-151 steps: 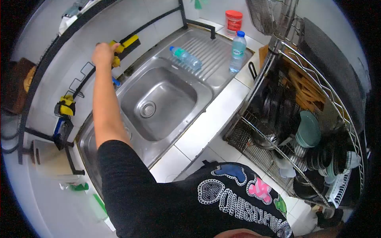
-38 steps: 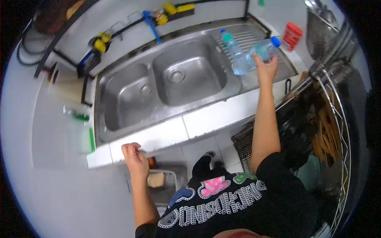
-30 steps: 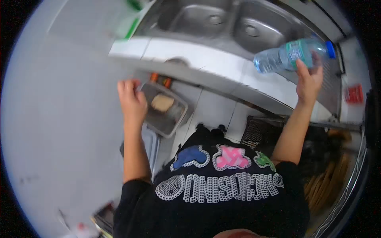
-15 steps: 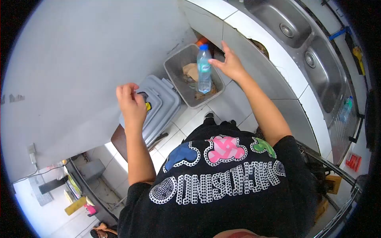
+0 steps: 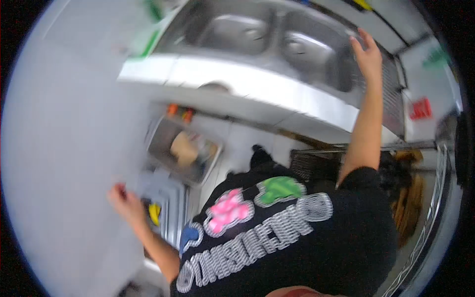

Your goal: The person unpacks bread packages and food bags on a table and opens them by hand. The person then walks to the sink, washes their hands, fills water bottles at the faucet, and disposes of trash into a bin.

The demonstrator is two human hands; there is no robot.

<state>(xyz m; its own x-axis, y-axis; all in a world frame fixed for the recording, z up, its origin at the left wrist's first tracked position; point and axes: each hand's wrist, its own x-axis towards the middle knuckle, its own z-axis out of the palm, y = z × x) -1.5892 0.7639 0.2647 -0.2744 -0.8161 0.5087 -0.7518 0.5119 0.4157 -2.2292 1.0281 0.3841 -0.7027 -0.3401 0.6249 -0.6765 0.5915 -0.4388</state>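
My right hand [image 5: 368, 57] is stretched over the right end of the sink, by the ribbed drainboard [image 5: 388, 94]. Its thumb and fingers are apart, and no held thing shows in it. My left hand [image 5: 124, 200] hangs beside the grey lidded bin [image 5: 168, 198], near the wall. Though motion smears it, its fingers look apart with nothing between them. Below the sink front stands an uncovered grey bin [image 5: 210, 171] with a brown piece [image 5: 184, 150] inside. A pale, clear shape lies beside that piece, too blurred to name.
A double steel sink [image 5: 277, 29] is set in a white tiled counter [image 5: 242, 89]. Orange objects [image 5: 179, 112] lie behind the uncovered bin. A red item [image 5: 420, 109] sits at the right, above a wire rack [image 5: 430, 208]. The lidded bin has a yellow mark [image 5: 154, 214].
The water bottle beside my right hand over the uncovered bin has left it. My right hand has moved to the drainboard end. The view has turned toward the sink.
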